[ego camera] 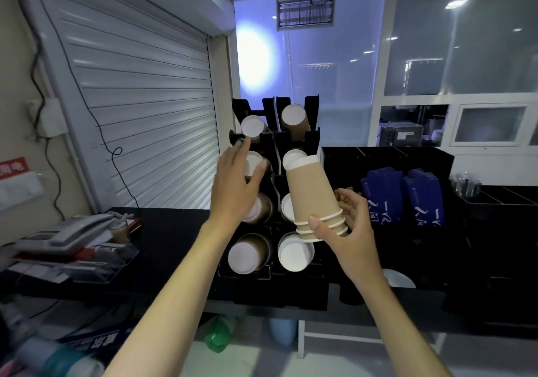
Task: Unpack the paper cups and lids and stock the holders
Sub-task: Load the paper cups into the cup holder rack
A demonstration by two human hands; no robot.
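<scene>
A black cup holder rack (273, 149) stands on the dark counter, with two columns of slots showing white cup bottoms. My right hand (348, 225) grips a short stack of brown paper cups (311, 193) by the rims, base end pointing up toward the right column's second slot. My left hand (237, 184) is spread with straight fingers over the left column, fingertips near the cups in the upper slots (252, 126); it holds nothing. The lowest slots hold cups at left (243, 257) and right (294, 256).
Blue packets (381, 196) stand in a black organiser to the right of the rack. A telephone (72, 231) and a clear tray of papers sit at the left of the counter (174, 231). A closed roller shutter lies behind. Bottles and a green bag sit below the counter.
</scene>
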